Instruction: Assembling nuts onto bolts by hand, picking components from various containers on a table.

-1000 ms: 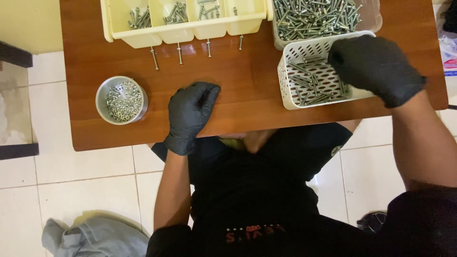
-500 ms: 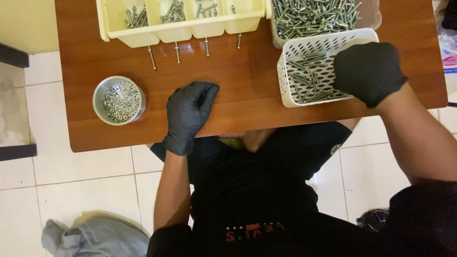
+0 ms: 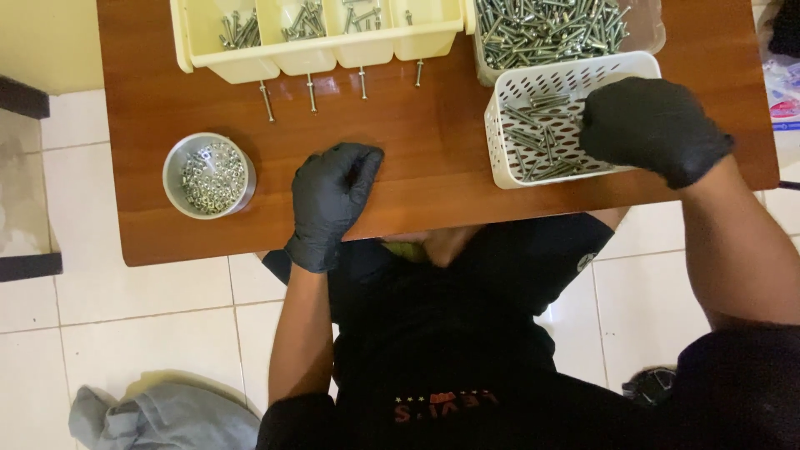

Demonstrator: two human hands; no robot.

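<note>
My right hand (image 3: 654, 129) was curled down into the white perforated basket (image 3: 533, 87) at the right of the bench (image 3: 417, 167); whether it gripped any bolts (image 3: 537, 142) I could not tell. Those bolts lay mostly left-right, just left of its fingers. My left hand (image 3: 332, 196), loosely clenched and empty, rested mid-bench, well apart, with the bowl of nuts (image 3: 208, 175) farther left
</note>
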